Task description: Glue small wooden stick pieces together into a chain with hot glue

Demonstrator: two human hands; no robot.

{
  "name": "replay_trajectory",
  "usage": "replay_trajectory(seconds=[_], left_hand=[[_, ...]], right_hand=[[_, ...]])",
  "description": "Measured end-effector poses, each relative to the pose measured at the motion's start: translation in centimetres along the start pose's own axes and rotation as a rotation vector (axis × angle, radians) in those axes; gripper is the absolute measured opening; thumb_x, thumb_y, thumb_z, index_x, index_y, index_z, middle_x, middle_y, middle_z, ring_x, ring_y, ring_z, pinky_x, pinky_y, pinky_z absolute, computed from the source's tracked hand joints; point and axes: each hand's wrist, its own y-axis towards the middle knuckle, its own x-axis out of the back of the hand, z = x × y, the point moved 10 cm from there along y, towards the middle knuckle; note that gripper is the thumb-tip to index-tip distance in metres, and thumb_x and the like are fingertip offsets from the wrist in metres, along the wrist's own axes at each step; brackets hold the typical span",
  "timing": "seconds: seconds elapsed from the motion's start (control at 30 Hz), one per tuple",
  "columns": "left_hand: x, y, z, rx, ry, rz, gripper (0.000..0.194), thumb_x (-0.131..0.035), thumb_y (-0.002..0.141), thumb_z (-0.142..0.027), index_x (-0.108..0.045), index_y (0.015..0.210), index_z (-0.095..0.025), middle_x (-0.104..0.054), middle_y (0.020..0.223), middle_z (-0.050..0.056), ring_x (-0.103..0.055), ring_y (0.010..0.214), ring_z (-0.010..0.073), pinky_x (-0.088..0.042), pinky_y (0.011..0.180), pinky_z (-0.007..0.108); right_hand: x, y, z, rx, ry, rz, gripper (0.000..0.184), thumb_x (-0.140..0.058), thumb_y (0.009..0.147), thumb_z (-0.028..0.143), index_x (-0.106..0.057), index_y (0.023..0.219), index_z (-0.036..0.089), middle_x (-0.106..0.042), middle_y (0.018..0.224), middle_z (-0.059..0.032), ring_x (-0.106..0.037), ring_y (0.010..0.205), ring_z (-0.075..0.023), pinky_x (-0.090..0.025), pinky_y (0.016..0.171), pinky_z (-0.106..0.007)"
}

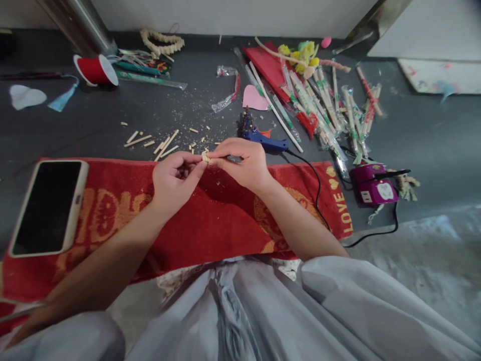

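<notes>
Work at a grey table (432, 125), seen from above and arranged by size. A red towel (210, 220) spans the middle of the frame, under both forearms. Wrapped sticks (311, 100) lie in a loose spread at upper right. A phone (48, 208) rests on the towel at left, its screen dark.

The left hand (173, 180) and right hand (248, 163) meet near the centre, over the towel's upper edge. Each has thumb and forefinger drawn together, clamped on opposite sides of one pale piece. The step in hand appears to be fine, two-handed fingertip work.

A purple box (374, 183) sits at right, beyond the towel's end. The glue gun (268, 142) lies just behind the right hand, its nozzle toward the top of the frame. A spool (95, 70) of red stands at upper left. Short cut sticks (165, 145) are scattered above the left hand, among crumbs. A dark item (235, 159) shows at the right hand's fingers; its kind cannot be told.

Smallest is the pale piece (205, 156), held at centre between both pinches. Judged by its size, any adjustment calls for light pressure, with one pinch firm while the other eases.
</notes>
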Motion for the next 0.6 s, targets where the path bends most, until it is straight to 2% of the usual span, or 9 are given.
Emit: replay_trajectory(seconds=[0.2,0.37,0.6], left_hand=[[0.1,-0.1,0.0,-0.009,0.042,-0.005,0.010,-0.071,0.077,-0.029,-0.069,0.079,-0.020,-0.061,0.062,-0.002,-0.048,0.051,0.0082,-0.039,0.049,0.021],[0.1,0.0,-0.1,0.001,-0.005,0.005,0.014,-0.073,0.078,-0.033,-0.067,0.075,-0.021,-0.063,0.066,-0.001,-0.051,0.055,0.0093,-0.042,0.053,0.022],[0.0,0.1,0.1,0.022,-0.044,0.022,0.021,-0.073,0.080,-0.038,-0.066,0.071,-0.020,-0.055,0.057,-0.003,-0.050,0.054,0.0098,-0.041,0.053,0.023]], right_hand=[[-0.4,0.0,-0.6,-0.063,-0.005,0.029,0.029,-0.068,0.087,0.045,-0.078,0.084,0.019,-0.075,0.079,-0.0024,-0.066,0.073,-0.0100,-0.051,0.069,-0.024],[-0.4,0.1,-0.2,-0.086,-0.010,0.036,0.035,-0.065,0.087,0.050,-0.077,0.080,0.018,-0.074,0.077,-0.0023,-0.066,0.073,-0.0103,-0.051,0.070,-0.025],[-0.3,0.2,1.0,0.025,-0.026,0.068,0.029,-0.062,0.091,0.043,-0.077,0.084,0.019,-0.075,0.080,-0.0021,-0.067,0.076,-0.0104,-0.053,0.073,-0.025]])
